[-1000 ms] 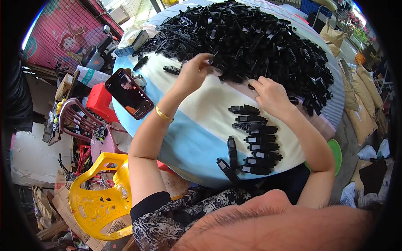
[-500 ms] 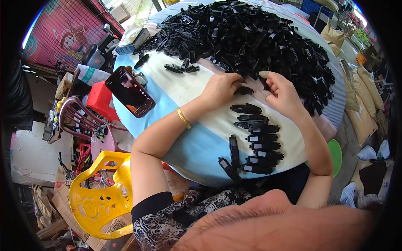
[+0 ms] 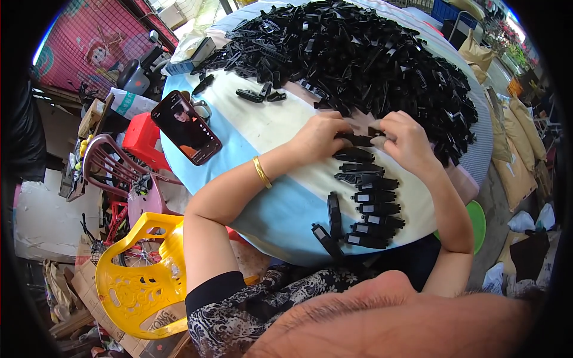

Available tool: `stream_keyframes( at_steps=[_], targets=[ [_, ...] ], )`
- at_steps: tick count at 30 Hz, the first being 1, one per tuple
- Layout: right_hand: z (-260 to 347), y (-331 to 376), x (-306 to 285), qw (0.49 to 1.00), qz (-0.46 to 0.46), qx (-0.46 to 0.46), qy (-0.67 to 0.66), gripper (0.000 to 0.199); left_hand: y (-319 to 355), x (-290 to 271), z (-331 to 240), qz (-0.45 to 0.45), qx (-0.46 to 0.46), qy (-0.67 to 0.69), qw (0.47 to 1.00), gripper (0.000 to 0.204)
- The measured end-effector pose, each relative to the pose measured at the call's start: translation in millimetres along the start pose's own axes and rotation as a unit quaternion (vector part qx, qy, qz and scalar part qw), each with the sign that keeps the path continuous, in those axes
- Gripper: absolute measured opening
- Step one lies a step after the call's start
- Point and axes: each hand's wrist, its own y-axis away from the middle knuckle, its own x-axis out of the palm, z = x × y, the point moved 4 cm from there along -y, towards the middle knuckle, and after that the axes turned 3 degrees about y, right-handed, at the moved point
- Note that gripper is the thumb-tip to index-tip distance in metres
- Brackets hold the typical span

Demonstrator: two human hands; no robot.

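Black plastic part (image 3: 358, 141), elongated, one: held between the two hands; left end gripped by the closed fingers of the left hand (image 3: 320, 137), right end brought up against the fingertips of the right hand (image 3: 409, 143).
Small black piece (image 3: 375, 131), one: pinched between right thumb and fingers, just beyond the elongated part's right end; whether the two are joined cannot be told.
Row of black parts (image 3: 377, 197): laid on the cloth-covered surface (image 3: 268, 209), on the near side of the fingers, the farthest just beside the held part.
Heap of black parts (image 3: 358, 59): piled beyond both hands' fingers.
Smartphone (image 3: 186, 128), screen lit: placed well left of the left fingers.
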Motion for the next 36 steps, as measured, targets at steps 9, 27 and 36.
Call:
stream_keyframes(
  at_steps=[9, 27, 36],
  targets=[
    [-7.7, -2.2, 12.6, 0.999, 0.013, -0.043, -0.006, 0.017, -0.5, 5.8, 1.4, -0.034, -0.058, 0.034, 0.997, 0.021],
    [4.0, -69.5, 53.7, 0.994, -0.049, -0.070, 0.065, 0.026, -10.4, -49.7, 78.3, -0.164, -0.022, -0.234, 0.958, 0.033],
    [1.7, -58.1, 29.3, 0.991, -0.109, -0.057, 0.043, 0.023, -8.3, -42.8, 83.6, -0.184, 0.038, -0.287, 0.939, 0.025]
  ],
)
